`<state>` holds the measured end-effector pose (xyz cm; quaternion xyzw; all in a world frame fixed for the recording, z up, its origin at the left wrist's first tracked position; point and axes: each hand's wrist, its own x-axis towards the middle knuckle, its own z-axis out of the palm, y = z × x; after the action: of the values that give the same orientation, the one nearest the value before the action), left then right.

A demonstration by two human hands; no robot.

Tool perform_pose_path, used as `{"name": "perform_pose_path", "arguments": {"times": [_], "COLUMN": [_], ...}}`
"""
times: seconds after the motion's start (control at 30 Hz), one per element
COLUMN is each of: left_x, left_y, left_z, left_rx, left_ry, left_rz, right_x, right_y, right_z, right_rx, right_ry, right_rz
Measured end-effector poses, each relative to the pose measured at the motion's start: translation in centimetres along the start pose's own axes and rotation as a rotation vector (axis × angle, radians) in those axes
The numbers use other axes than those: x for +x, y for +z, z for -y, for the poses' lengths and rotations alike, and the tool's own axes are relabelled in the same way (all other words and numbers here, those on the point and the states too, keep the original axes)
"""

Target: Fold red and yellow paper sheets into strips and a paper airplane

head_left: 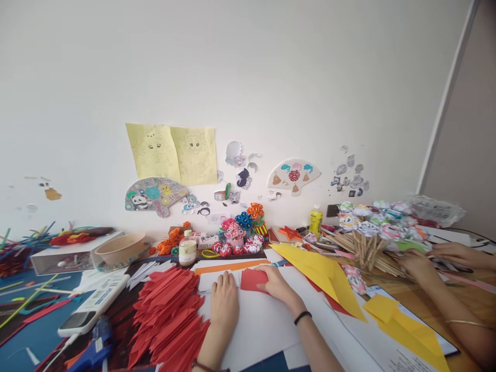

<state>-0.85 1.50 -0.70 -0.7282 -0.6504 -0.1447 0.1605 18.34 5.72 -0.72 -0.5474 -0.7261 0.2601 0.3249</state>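
While both hands press a red sheet [253,279] flat on white paper [256,325] at mid-surface, folding looks underway. Left hand [225,302] flat, fingers released; right hand [277,283] fingers pinning the sheet's edge. Next move likely needs aligned corners, firm crease.

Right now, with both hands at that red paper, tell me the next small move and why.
Probably press the fold flat. The right hand rests on the small red paper lying on the white sheet, and the left hand lies flat just beside it. The pile of folded red pieces to the left suggests this piece is partway folded, though its crease cannot be made out.
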Motion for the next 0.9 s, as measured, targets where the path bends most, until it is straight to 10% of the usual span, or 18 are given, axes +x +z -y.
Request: {"name": "perform_pose_path", "arguments": {"times": [0.43,0.9], "left_x": [0.5,1.4], "left_y": [-0.7,0.9], "left_z": [-1.0,-1.4], "left_rx": [-0.659,-0.940], "left_ry": [-0.012,-0.054], "left_rz": [-0.044,0.010], "right_x": [-0.5,-0.6], "right_y": [-1.3,-1.4], "right_z": [2.6,-0.8], "right_rx": [0.134,0.460], "right_ry": [-0.334,-0.096], "right_rz": [-0.095,0.048]}}
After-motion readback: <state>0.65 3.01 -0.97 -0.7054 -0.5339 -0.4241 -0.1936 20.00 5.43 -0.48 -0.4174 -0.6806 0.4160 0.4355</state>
